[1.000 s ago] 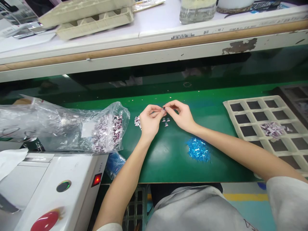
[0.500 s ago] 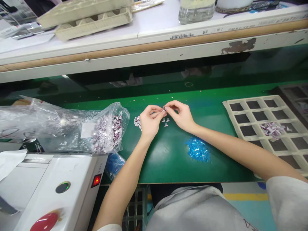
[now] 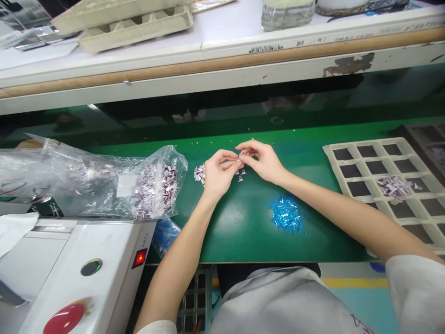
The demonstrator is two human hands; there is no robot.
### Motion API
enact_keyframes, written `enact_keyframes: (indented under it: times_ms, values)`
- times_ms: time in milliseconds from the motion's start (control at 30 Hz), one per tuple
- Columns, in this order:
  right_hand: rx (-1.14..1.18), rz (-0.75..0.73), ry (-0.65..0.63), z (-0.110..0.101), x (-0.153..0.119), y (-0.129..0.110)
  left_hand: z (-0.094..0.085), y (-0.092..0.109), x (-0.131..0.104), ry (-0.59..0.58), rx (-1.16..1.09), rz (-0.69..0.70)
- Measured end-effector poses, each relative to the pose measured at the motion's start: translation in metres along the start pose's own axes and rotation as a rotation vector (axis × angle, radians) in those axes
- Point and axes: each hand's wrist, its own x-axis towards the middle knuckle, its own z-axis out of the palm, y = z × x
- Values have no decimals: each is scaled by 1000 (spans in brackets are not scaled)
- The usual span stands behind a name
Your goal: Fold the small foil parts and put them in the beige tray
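My left hand (image 3: 221,174) and my right hand (image 3: 263,161) meet fingertip to fingertip above the green table (image 3: 236,232). Both are pinched around something small and pale, too tiny to make out. Beside my left hand, partly hidden by it, lies a pile of small purple-and-white pieces (image 3: 199,174). A few similar pieces (image 3: 240,177) rest on the table just below my fingertips. Nearer my body, under my right forearm, is a heap of small shiny blue strips (image 3: 287,215).
Clear plastic bags (image 3: 156,190) of purple-and-white pieces lie at the left, behind a white machine (image 3: 114,260) with a red button. A compartment tray (image 3: 354,174) at the right bears more pieces. A raised white shelf (image 3: 222,51) crosses the back.
Both hands stay together with fingertips pinched; my right fingers are slightly more curled in. The view has shifted a little.
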Motion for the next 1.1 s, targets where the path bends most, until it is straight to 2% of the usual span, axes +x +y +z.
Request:
enact_keyframes:
  times_ms: [133,300,400,467,567,633,700,867,1100]
  values:
    - [15,24,-15,-4,4,-3,-8,9,2,-77,-41,-19]
    - [260,287,-199,-14,14,-9,-22,21,6,-205,-53,-32]
    - [230,295,-184,-15,20,-11,-28,19,10,-190,10,15]
    - [103,213,-120,-13,24,-7,-31,12,14,-93,133,89]
    - [-322,24,-81,-8,29,4,-35,1,19,17,428,246]
    - [-611,-73,-144,-4,31,11,-38,-4,22,-16,587,316]
    - [-774,-102,-214,0,31,15,-40,-6,24,-66,690,323]
    - [-900,-78,-210,10,28,17,-41,-6,25,-83,815,279]
    - [-978,-74,-185,17,25,14,-39,-4,24,-83,862,275]
